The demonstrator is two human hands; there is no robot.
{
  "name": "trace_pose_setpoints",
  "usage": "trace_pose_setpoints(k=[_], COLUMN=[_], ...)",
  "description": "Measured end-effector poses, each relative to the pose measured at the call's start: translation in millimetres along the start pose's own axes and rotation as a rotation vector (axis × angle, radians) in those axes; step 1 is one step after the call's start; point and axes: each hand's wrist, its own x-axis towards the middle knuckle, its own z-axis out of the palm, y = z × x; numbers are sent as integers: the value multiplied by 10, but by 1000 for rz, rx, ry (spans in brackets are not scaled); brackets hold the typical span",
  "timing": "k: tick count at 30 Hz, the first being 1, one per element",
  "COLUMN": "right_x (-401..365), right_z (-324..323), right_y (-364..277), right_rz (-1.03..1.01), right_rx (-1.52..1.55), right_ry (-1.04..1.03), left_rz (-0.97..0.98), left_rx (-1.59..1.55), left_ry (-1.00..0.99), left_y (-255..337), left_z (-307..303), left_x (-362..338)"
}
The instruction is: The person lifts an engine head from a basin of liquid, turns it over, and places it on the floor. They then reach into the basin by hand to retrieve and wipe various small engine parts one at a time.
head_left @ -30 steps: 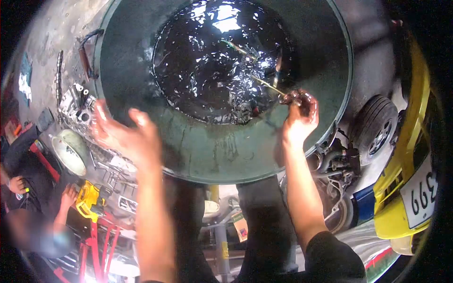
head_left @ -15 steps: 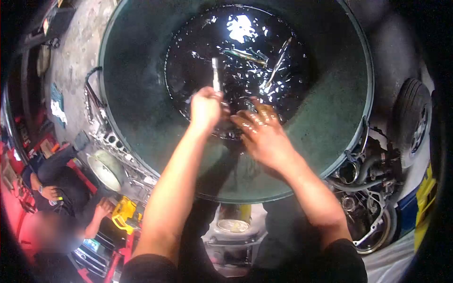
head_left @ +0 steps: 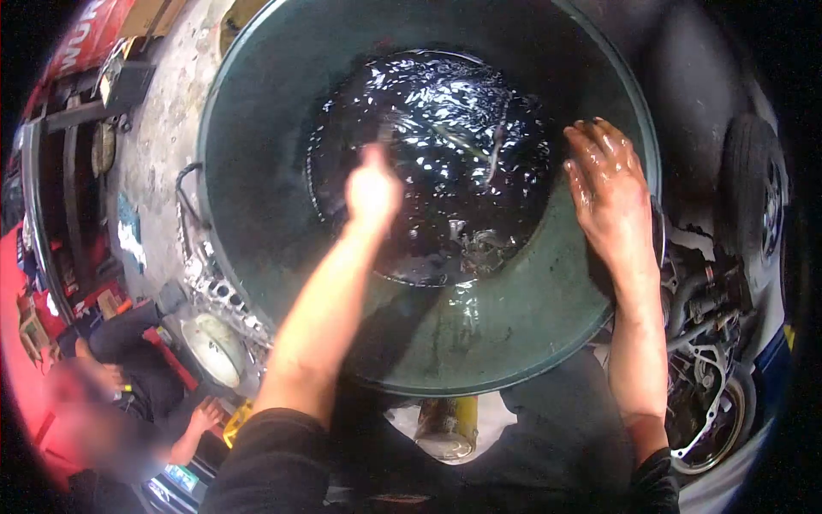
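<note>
A large dark green tub [head_left: 479, 334] holds dark, rippling liquid [head_left: 428, 197]. My left hand [head_left: 374, 193] is over the liquid, blurred by motion, closed around a slim silvery rod-like tool [head_left: 385, 134] whose far end is smeared. Near the tub's right rim, my right hand [head_left: 610, 184] is raised with its palm down, fingers extended and wet with dark fluid, holding nothing. A thin metal strip [head_left: 495, 154] lies in the liquid, and a second slender piece beside it is blurred. Closer to me, a metal part [head_left: 488, 248] shows partly through the surface.
An engine block part [head_left: 224, 293] lies on the floor left of the tub, by a pale round pan [head_left: 211, 349]. Another person [head_left: 141, 368] sits at lower left. A tyre [head_left: 753, 193] and engine parts [head_left: 706, 368] are at right. Below the tub stands a yellowish can [head_left: 447, 428].
My right hand has lifted from the liquid and moved right toward the rim. The left hand still grips its tool, now blurred. The liquid is more rippled, and the view has shifted.
</note>
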Motion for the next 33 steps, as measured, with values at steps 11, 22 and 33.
trace_pose_setpoints(k=[11, 22, 33], right_x=[304, 74, 163], right_z=[885, 1829, 463], right_y=[-312, -233, -660], right_rz=[-137, -482, 61], right_rx=[-170, -203, 847], right_ry=[-676, -368, 65], left_rz=[-12, -259, -142], left_rx=[-160, -97, 267], left_ry=[-22, 58, -197], left_y=[-224, -348, -676], left_z=[314, 224, 125], left_x=[-325, -129, 2])
